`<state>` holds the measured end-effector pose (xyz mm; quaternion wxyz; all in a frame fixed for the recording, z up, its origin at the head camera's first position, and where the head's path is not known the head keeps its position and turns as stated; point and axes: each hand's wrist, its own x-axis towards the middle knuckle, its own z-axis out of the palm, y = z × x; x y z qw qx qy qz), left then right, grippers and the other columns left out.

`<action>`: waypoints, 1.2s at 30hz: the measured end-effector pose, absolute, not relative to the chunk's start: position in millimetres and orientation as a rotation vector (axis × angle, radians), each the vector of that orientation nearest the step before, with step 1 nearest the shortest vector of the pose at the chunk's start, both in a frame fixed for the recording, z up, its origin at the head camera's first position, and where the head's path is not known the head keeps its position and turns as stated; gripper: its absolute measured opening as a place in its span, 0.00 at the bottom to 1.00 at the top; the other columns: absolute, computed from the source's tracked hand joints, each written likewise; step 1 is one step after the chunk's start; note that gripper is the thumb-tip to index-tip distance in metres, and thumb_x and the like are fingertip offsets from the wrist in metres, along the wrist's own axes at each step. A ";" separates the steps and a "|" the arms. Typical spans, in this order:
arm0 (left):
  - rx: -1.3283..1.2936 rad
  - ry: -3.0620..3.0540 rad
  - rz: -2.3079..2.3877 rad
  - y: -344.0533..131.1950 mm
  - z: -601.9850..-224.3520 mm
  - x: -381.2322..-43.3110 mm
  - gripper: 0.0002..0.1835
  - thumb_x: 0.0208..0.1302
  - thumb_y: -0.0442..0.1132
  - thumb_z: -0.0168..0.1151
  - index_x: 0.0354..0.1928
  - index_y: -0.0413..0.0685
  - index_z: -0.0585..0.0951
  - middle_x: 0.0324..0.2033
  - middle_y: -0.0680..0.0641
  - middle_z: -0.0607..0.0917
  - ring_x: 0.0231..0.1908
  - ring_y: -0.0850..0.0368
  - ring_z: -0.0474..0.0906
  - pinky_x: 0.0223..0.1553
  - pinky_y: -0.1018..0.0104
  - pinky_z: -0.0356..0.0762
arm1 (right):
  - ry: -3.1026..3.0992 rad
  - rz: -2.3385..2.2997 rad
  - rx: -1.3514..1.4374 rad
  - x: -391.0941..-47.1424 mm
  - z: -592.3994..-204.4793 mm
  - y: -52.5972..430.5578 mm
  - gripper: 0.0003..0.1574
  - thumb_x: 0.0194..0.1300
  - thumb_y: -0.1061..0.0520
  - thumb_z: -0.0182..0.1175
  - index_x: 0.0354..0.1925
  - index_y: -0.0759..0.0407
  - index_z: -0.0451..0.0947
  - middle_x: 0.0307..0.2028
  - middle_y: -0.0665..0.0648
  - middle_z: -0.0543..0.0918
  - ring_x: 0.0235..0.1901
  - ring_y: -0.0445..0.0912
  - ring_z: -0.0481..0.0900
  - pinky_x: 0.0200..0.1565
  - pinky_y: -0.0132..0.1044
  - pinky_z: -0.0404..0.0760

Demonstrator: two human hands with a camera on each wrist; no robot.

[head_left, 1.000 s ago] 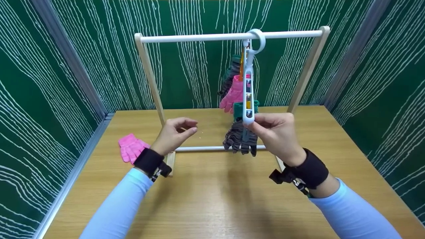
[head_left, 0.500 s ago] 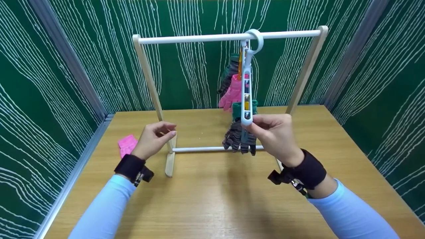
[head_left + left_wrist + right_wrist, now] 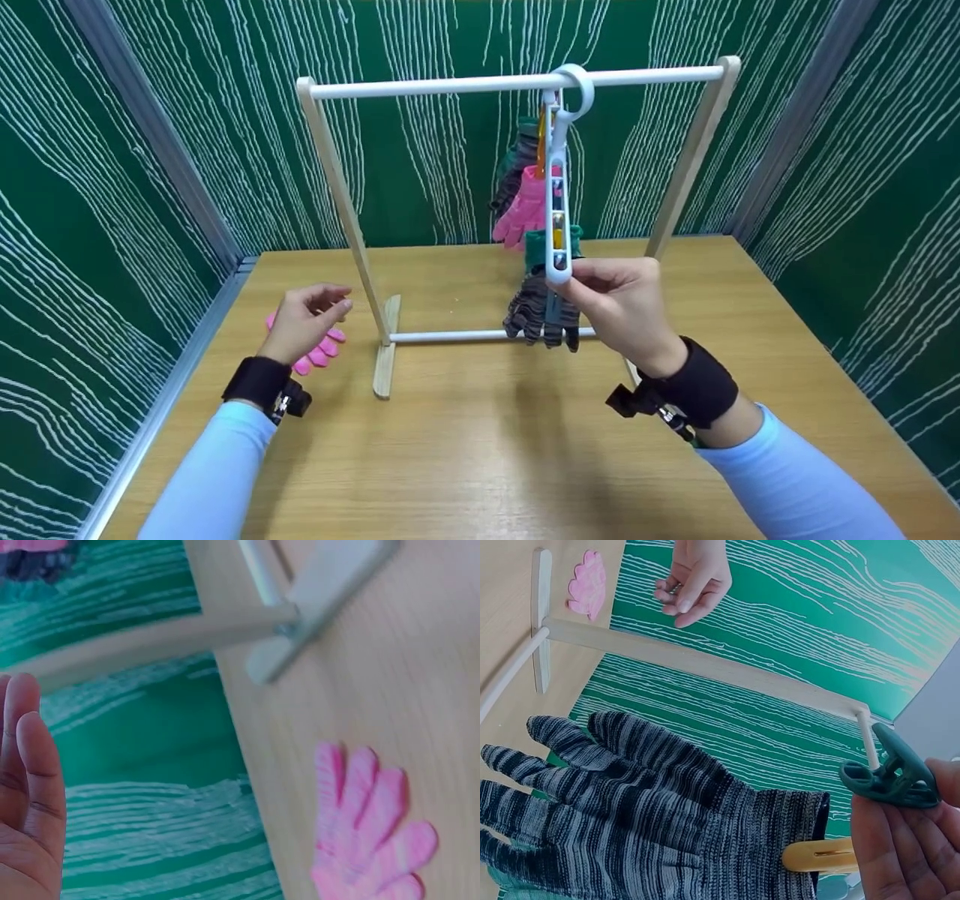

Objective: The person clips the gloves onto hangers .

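My right hand [image 3: 626, 307] pinches the lower end of a white clip hanger [image 3: 559, 276], hooked by its ring over the rack's top bar. Below those fingertips hangs a green clip [image 3: 900, 772] with no glove in it. Beside it, a yellow clip [image 3: 810, 856] grips the cuff of a grey-black striped glove [image 3: 652, 802]. Further back on the hanger are a pink glove [image 3: 523, 214] and another dark striped one [image 3: 517, 157]. Over the table at left, my left hand [image 3: 307, 319], fingers loosely bent and holding nothing, partly covers a loose pink glove [image 3: 322, 352] in the head view.
The rack has wooden side posts [image 3: 341, 195], a white top bar [image 3: 435, 86], a lower bar [image 3: 450, 337] and a wooden foot [image 3: 384, 371] close to my left hand. Green walls [image 3: 420, 172] with white streaks enclose the wooden table [image 3: 465, 450] on three sides.
My left hand has moved left, away from the rack, until it overlaps the loose pink glove. The right hand stays on the hanger's end, almost unmoved.
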<state>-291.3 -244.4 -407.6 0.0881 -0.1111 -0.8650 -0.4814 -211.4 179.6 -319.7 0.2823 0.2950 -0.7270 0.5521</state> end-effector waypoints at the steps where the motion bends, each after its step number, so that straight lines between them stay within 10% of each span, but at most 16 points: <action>1: -0.315 -2.588 -1.423 -246.2 -408.2 -293.0 0.16 0.78 0.38 0.66 0.61 0.38 0.87 0.47 0.36 0.90 0.42 0.52 0.84 0.43 0.72 0.80 | -1.954 1.473 0.784 -210.9 -319.1 179.7 0.06 0.64 0.77 0.69 0.39 0.75 0.91 0.31 0.66 0.92 0.24 0.34 0.84 0.31 0.24 0.85; 20: -0.044 -2.659 -1.337 -268.9 -428.9 -323.6 0.23 0.80 0.39 0.62 0.70 0.33 0.79 0.61 0.30 0.84 0.62 0.37 0.80 0.66 0.49 0.79 | -1.938 1.482 0.779 -211.1 -317.9 179.2 0.06 0.62 0.78 0.70 0.37 0.76 0.91 0.30 0.46 0.92 0.24 0.31 0.84 0.31 0.23 0.84; 36: 0.253 -2.861 -1.260 -285.7 -453.8 -344.1 0.35 0.82 0.40 0.59 0.83 0.35 0.61 0.82 0.30 0.63 0.83 0.31 0.57 0.82 0.34 0.56 | -1.986 1.462 0.769 -207.8 -317.5 179.7 0.06 0.64 0.77 0.69 0.39 0.76 0.91 0.31 0.68 0.92 0.26 0.32 0.85 0.34 0.25 0.87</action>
